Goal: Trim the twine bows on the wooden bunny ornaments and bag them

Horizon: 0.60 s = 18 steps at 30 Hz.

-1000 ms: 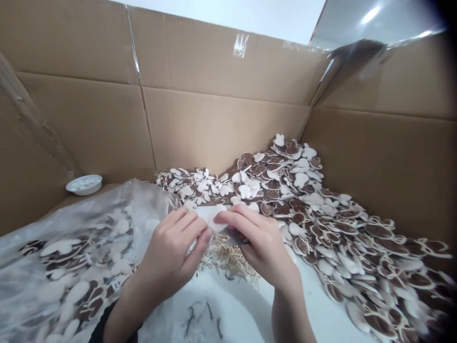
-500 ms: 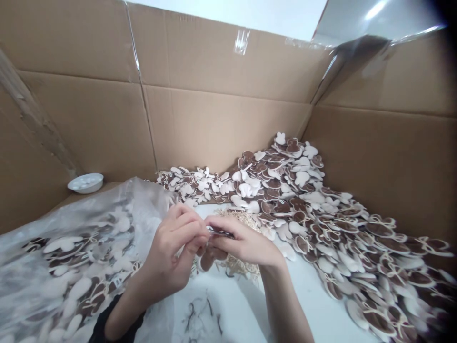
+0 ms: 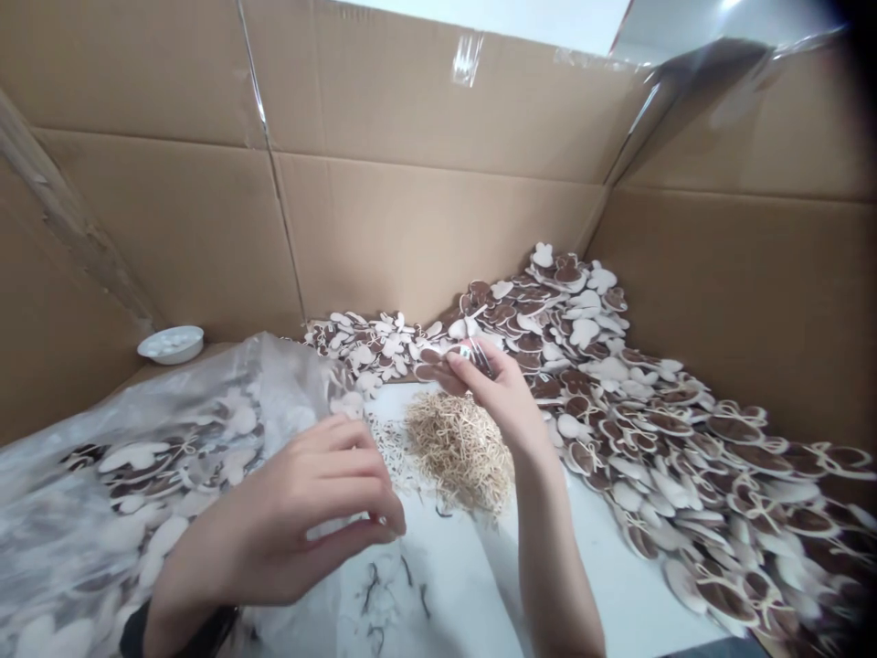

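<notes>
Heap of brown-and-white pieces (image 3: 609,370) across centre and right. Left hand (image 3: 308,503) at lower left, knuckles up, fingers bent, thumb tip beside forefinger tip; grip impossible to tell. Right hand (image 3: 503,384) raised at frame centre, fingers pointing left, grip pinched on brown piece (image 3: 438,366).

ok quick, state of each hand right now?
Left hand: pinched closed; whether it holds anything cannot be told.
Right hand: closed on a brown bunny-shaped piece, plus something shiny, too small to identify.
</notes>
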Each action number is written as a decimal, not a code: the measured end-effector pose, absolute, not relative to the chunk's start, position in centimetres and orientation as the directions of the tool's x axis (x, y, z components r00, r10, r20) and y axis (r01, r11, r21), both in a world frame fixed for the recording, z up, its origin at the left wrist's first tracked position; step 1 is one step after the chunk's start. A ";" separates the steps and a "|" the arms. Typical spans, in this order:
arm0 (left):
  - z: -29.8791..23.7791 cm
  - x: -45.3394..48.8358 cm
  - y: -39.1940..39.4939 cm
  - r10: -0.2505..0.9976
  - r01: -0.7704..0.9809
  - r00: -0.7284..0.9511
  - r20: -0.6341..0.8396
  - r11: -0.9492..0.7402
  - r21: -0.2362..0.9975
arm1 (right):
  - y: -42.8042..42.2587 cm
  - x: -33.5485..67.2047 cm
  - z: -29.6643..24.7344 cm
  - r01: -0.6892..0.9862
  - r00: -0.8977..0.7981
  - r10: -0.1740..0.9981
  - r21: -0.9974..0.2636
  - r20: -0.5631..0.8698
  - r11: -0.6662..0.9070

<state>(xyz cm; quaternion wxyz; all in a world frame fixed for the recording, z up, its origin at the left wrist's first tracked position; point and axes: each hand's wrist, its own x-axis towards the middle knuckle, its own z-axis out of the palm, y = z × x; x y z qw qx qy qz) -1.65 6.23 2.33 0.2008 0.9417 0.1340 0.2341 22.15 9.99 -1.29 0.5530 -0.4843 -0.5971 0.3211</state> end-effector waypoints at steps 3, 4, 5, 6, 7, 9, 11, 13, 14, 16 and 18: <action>2.6 -2.1 7.0 0.339 0.173 0.916 0.217 -0.819 0.548 | 9.0 22.4 -0.7 0.253 0.121 0.917 -0.905 0.379 0.341; 2.6 -2.1 7.2 0.339 0.180 0.924 0.180 -0.797 0.577 | 8.7 22.3 -0.6 0.251 0.137 0.914 -0.906 0.383 0.342; 2.5 -2.2 7.3 0.343 0.188 0.927 0.155 -0.779 0.598 | 8.5 22.2 -0.4 0.246 0.146 0.911 -0.906 0.386 0.344; 2.4 -2.2 7.3 0.348 0.194 0.927 0.143 -0.768 0.611 | 8.2 22.1 -0.3 0.241 0.144 0.910 -0.906 0.388 0.348; 2.4 -2.1 7.4 0.356 0.196 0.923 0.145 -0.761 0.619 | 8.0 22.0 -0.3 0.227 0.125 0.914 -0.908 0.385 0.351; 2.1 -2.1 7.6 0.381 0.196 0.910 0.162 -0.742 0.641 | 7.6 21.6 -0.2 0.171 0.064 0.929 -0.921 0.366 0.351; 1.9 -2.1 7.9 0.422 0.195 0.887 0.185 -0.707 0.680 | 7.1 21.2 -0.1 0.109 0.013 0.941 -0.935 0.340 0.336; 1.5 -2.0 8.2 0.495 0.204 0.841 0.219 -0.664 0.720 | 6.7 20.6 -0.1 0.055 -0.006 0.940 -0.939 0.341 0.341; 1.2 -1.9 8.3 0.536 0.208 0.809 0.243 -0.647 0.733 | 6.4 20.2 -0.1 0.030 -0.010 0.935 -0.935 0.354 0.354; 0.6 -1.5 8.5 0.610 0.206 0.730 0.307 -0.626 0.752 | 6.0 19.4 -0.1 -0.025 -0.016 0.922 -0.922 0.386 0.386; -0.2 -0.6 8.5 0.684 0.169 0.618 0.388 -0.598 0.784 | 5.6 18.5 -0.2 -0.063 -0.037 0.913 -0.913 0.406 0.404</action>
